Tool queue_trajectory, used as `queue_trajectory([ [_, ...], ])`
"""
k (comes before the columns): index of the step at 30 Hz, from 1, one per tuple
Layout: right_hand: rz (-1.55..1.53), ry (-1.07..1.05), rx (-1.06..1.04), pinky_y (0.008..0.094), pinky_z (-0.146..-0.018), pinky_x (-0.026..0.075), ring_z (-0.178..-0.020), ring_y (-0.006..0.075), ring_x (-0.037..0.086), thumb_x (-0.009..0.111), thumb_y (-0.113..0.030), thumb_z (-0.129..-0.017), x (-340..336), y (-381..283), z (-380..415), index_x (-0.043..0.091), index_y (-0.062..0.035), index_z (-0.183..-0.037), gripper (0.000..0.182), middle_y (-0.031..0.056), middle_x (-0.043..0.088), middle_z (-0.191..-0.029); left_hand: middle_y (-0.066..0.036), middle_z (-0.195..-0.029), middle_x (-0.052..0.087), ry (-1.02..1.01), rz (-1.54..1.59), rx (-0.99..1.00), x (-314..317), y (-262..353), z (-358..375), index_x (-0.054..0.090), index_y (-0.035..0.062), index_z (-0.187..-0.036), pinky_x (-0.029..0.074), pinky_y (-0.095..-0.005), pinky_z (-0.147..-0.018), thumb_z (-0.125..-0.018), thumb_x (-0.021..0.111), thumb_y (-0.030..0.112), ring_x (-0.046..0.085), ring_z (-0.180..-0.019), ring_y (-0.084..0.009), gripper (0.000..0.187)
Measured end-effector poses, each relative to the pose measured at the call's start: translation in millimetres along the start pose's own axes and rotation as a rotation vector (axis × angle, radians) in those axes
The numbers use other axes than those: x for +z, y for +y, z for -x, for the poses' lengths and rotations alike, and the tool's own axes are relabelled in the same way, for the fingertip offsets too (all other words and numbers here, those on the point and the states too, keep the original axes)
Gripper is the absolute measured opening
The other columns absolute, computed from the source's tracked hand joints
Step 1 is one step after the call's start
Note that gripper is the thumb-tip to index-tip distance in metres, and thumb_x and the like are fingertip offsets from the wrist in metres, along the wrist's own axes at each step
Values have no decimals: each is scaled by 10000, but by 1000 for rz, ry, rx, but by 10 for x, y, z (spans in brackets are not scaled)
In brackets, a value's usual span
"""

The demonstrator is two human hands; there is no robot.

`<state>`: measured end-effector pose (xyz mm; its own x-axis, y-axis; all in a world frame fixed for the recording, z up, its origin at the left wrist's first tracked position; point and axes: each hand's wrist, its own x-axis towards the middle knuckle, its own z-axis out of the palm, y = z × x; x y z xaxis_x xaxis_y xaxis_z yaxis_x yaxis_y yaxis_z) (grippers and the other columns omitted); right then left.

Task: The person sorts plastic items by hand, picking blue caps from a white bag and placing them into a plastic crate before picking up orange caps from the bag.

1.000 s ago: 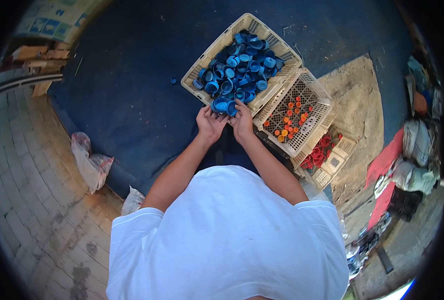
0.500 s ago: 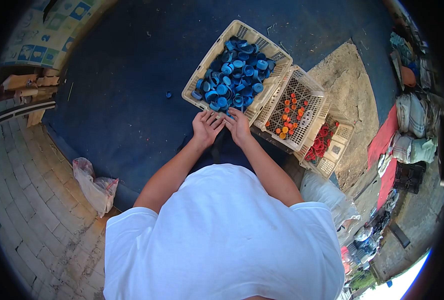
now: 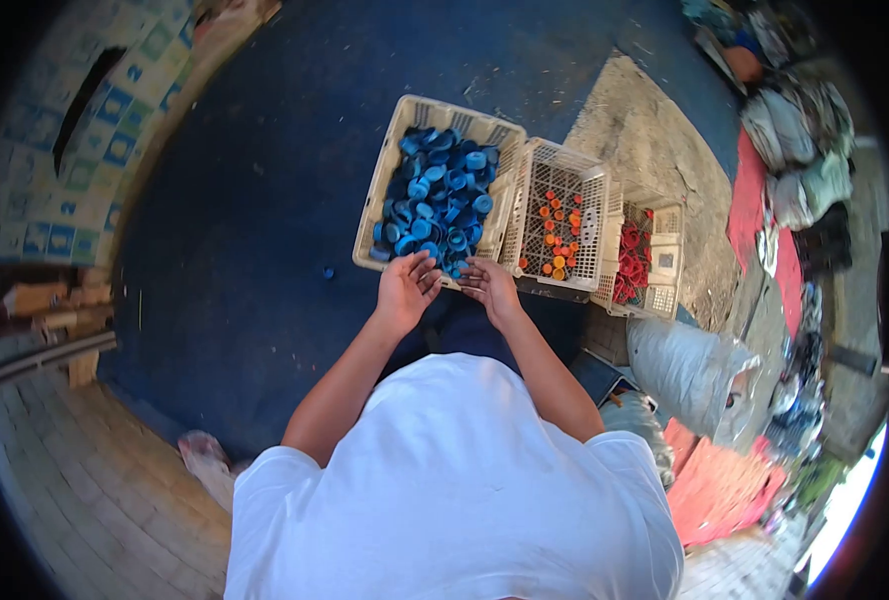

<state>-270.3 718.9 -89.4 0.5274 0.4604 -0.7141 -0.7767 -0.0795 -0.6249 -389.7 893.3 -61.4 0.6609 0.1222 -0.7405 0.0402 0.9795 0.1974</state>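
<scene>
A cream plastic crate in front of me holds a heap of blue plastic caps. At its near edge, toward the left, is my left hand, palm turned inward and fingers stretched toward the nearest caps. Across a small gap, my right hand reaches over the same rim with its fingers spread. Both hands are open, and no cap shows in either palm. The fingertips overlap the lowest caps in this view.
Right of the blue caps stands a crate with orange caps, then another crate with red pieces. One blue cap lies on the dark blue floor sheet. Filled sacks lie at right.
My hands have moved apart, and their fingers now reach farther over the crate's near edge. The view has turned, so the crates appear straighter and lower.
</scene>
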Motion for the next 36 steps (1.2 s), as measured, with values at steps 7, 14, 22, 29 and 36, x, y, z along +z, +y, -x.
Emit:
queue_trajectory([
  [7,-188,198,-137,326,-794,538,-880,186,689,555,-306,-996,-331,-11,489,639,-60,-1197,328,80,710,-1013,-28,-1012,688,-32,-123,-160,64,-13,-44,653,92,-1141,539,-380,-848,-957,590,255,661,-914,-212,254],
  [14,-239,381,-278,307,-775,533,-841,159,687,593,-273,-989,-892,-21,844,675,-91,-1140,250,51,713,-988,-29,-992,670,40,-265,-251,220,-327,-148,654,92,-1100,536,-383,-852,-931,595,236,647,-892,-213,229],
  [22,-388,500,-358,269,-693,508,-790,134,673,621,-258,-972,-2101,282,1299,695,-103,-1099,214,36,707,-940,-6,-956,708,-2,-472,-331,817,-1276,-475,669,106,-1060,521,-390,-818,-953,527,241,661,-871,-194,224],
  [29,-564,710,-363,286,-740,531,-823,152,684,589,-228,-982,-3630,677,2183,686,-90,-1143,233,62,719,-1007,-30,-990,699,-86,-659,-484,1786,-3119,-702,663,94,-1063,530,-397,-834,-952,550,245,662,-901,-223,219],
  [36,-869,1049,-377,293,-713,547,-779,156,699,565,-250,-986,-4708,1263,3113,685,-77,-1137,260,63,734,-970,-27,-1027,702,-283,-859,-581,2613,-4731,-368,671,94,-1104,521,-394,-905,-979,546,251,659,-962,-211,236],
])
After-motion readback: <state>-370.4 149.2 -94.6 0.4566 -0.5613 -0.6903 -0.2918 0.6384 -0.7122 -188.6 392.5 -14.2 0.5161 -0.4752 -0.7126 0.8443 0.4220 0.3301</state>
